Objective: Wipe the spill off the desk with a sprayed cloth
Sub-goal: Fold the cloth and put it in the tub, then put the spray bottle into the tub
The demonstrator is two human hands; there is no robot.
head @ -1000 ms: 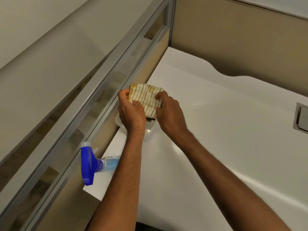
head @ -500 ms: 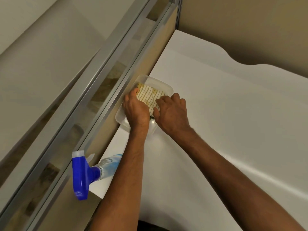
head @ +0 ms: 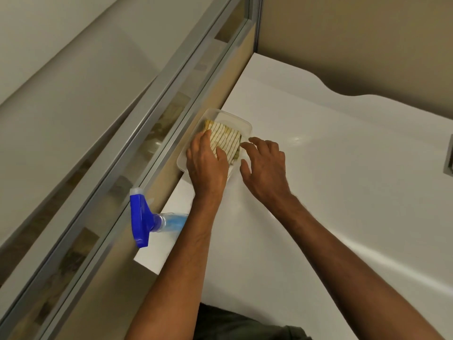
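Observation:
A folded cream cloth with thin dark stripes (head: 226,138) lies inside a clear plastic container (head: 242,120) at the left edge of the white desk (head: 343,187). My left hand (head: 207,165) rests on the cloth's near left part, with fingers on its left edge and thumb on top. My right hand (head: 266,168) hovers just right of the container, fingers spread and holding nothing; its fingertips are close to the cloth's right edge. A spray bottle with a blue trigger head (head: 144,217) stands at the desk's near left corner, partly hidden by my left forearm. A small glossy patch (head: 296,139) shows on the desk right of the container.
A glazed partition with a grey metal frame (head: 171,94) runs along the desk's left side. A beige panel wall (head: 355,45) closes off the back. A metal cable hatch (head: 449,158) sits at the right edge. The desk's wavy far edge meets the back wall.
Both hands lowered the cloth from the air into the container. My right hand has since let go and drawn slightly right with fingers spread. The left hand stays on the cloth.

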